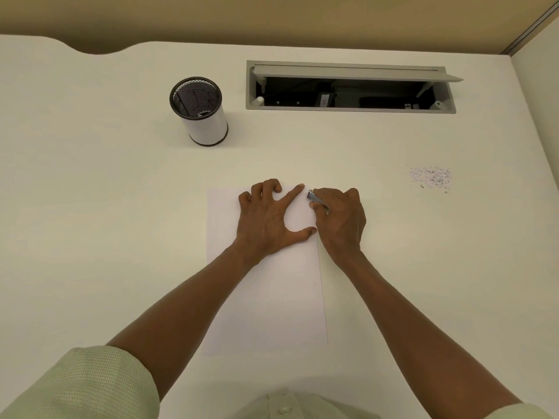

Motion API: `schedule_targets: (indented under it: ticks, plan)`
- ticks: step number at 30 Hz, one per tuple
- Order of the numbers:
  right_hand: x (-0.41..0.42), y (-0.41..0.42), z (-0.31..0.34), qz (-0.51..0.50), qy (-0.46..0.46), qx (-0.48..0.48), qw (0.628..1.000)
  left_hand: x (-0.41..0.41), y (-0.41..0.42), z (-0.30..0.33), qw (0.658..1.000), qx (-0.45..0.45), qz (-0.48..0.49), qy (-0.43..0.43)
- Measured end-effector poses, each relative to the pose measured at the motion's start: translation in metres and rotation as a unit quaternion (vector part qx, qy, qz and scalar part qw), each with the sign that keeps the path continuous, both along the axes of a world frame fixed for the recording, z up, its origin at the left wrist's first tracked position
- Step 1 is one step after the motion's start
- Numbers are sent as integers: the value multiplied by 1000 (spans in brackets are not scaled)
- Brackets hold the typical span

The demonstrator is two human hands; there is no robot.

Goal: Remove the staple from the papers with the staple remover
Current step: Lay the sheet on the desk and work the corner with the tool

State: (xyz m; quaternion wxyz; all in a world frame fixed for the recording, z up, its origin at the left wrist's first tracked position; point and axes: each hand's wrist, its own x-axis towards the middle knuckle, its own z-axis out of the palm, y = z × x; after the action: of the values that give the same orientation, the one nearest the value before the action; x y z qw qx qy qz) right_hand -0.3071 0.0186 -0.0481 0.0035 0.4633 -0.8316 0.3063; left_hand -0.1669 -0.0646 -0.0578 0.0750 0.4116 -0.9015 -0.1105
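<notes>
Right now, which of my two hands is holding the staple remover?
The right hand grips the staple remover at the papers' top right corner. The left hand holds nothing and lies spread flat on the papers.

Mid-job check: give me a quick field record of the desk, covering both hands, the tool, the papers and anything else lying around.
left hand: flat on the papers, fingers spread
right hand: grips the staple remover
tool position: at the papers' top right corner
staple: not visible
pen cup: upright, far left
pile of loose staples: far right
cable hatch: lid open
</notes>
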Motion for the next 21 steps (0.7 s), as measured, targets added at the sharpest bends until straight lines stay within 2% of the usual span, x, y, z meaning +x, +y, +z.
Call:
schedule_targets:
  ticks: [5, 11, 21]
  plan:
    - [-6, -5, 1, 59, 63, -8, 996, 0, -1, 1, 1000, 4, -3, -9]
    - [-8, -6, -1, 70, 77, 2, 995, 0, 0, 2, 1000, 5, -4, -6]
    - [-10, -10, -3, 119, 165, 8, 979, 0, 0, 2, 1000, 0, -2, 3]
